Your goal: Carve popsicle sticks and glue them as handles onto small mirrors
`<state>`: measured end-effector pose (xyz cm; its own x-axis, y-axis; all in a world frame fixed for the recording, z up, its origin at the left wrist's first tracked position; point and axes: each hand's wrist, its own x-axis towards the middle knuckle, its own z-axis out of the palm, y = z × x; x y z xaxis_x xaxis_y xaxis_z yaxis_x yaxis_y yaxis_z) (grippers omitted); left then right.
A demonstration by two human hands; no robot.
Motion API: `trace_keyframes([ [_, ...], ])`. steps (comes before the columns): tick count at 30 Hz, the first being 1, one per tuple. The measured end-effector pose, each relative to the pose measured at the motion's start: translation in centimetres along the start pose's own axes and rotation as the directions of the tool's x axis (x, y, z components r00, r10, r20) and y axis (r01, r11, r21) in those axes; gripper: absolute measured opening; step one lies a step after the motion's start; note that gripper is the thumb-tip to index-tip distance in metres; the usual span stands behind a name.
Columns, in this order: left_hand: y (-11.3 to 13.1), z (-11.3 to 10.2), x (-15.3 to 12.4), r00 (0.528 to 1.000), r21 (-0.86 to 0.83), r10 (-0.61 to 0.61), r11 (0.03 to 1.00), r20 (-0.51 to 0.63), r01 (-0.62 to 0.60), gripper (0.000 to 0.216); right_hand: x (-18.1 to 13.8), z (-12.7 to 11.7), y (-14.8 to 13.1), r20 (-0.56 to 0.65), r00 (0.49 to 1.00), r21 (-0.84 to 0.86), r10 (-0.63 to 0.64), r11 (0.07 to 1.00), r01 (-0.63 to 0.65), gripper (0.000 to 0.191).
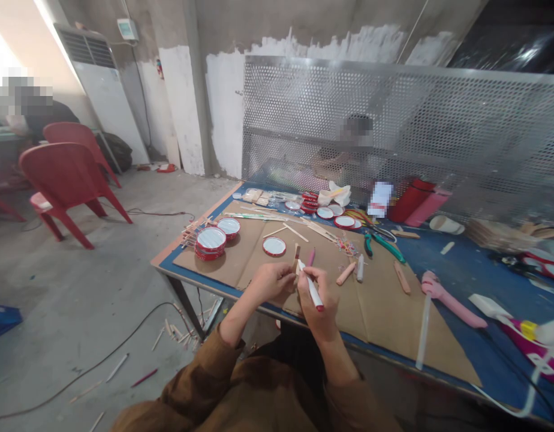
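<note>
My right hand (pixel 319 297) grips a white marker (pixel 312 289) with a red end, its tip pointing away from me. Close beside it, my left hand (pixel 272 282) is closed on a small wooden stick (pixel 297 252) whose upper part is dark reddish-brown. The marker's tip is at the stick; whether they touch I cannot tell. Just beyond the hands, a round white disc with a red rim (pixel 274 246) lies on the cardboard sheet (pixel 241 258). A pink pen-like piece (pixel 312 257) is right of the stick.
Stacked red-rimmed discs (pixel 211 240) stand at the left. Teal-handled pliers (pixel 388 246), a pink glue gun (pixel 452 300) and carved wooden pieces (pixel 346 273) lie rightward. A perforated metal screen (pixel 295 102) backs the table; another person shows through it. Red chairs (pixel 70 177) stand at left.
</note>
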<state>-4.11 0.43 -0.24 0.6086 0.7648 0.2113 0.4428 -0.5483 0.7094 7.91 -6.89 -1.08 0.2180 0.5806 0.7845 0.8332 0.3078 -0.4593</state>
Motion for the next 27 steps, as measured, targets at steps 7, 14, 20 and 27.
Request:
trace_keyframes([
  [7,-0.18,0.14,0.03,1.0,-0.036,0.024,0.999,-0.007,-0.025,0.023,0.07,0.04,0.14,0.031,0.999,0.001,-0.035,0.999,0.035,0.009],
  [14,-0.26,0.22,0.04,1.0,-0.05,0.01,0.999,-0.013,-0.011,0.021,0.3,0.01,-0.03,0.02,0.998,-0.019,-0.058,0.998,0.058,0.011],
  [20,-0.17,0.17,-0.01,1.0,-0.031,-0.004,1.0,-0.016,0.003,0.023,-0.01,0.1,0.08,0.017,1.0,-0.015,-0.017,1.0,0.017,0.011],
  [27,-0.06,0.11,0.01,1.0,-0.016,-0.009,1.0,-0.006,0.009,0.021,-0.29,0.19,0.26,0.004,1.0,-0.011,0.008,1.0,-0.008,0.012],
])
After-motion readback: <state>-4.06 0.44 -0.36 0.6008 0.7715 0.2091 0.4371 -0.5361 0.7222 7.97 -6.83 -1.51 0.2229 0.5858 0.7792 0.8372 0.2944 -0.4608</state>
